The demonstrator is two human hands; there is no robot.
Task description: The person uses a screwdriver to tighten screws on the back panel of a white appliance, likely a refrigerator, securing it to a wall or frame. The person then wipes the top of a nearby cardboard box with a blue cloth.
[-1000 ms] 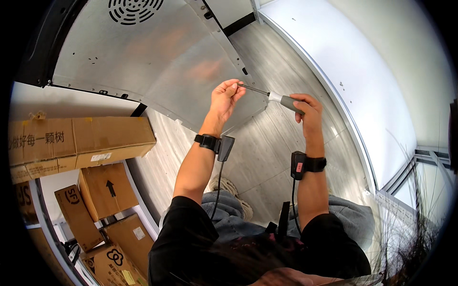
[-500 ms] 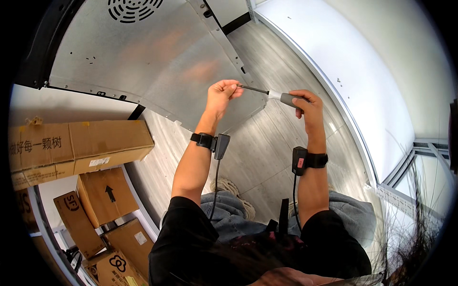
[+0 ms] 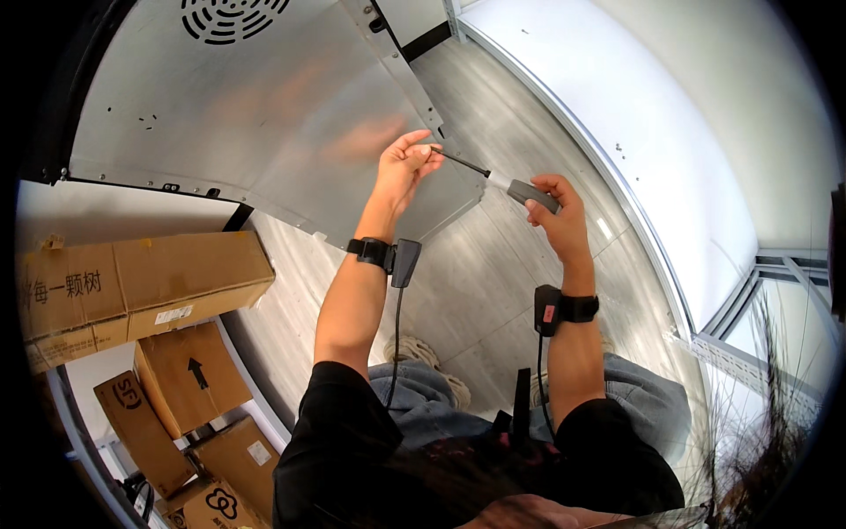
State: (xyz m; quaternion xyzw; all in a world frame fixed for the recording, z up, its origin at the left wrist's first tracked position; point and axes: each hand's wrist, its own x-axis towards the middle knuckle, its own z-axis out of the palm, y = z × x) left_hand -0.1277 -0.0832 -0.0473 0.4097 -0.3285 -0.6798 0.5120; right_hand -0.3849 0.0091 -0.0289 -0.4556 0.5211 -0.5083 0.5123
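Note:
My left hand (image 3: 407, 166) pinches the far end of a thin dark screwdriver shaft (image 3: 462, 162) between thumb and fingers. Gripped in the fingers of my right hand (image 3: 560, 216) is the grey screwdriver handle (image 3: 534, 196). The handle's pale front end is blurred, and I cannot tell whether the shaft still sits in it. Both hands hang in the air in front of a large silvery sheet-metal panel (image 3: 264, 123), my left hand nearer to it. Small holes and slots run along the panel's edges.
Cardboard boxes (image 3: 189, 264) lie on and in a shelf at left. A white panel with a metal frame (image 3: 608, 176) curves along the right. Pale wood-look floor (image 3: 480, 291) lies below my hands. Cables (image 3: 398, 339) run from the devices strapped on my wrists.
The right hand has turned and shifted slightly left and down, tilting the handle more steeply. My left hand has moved slightly left and up, with its index finger straighter. The view has shifted a little.

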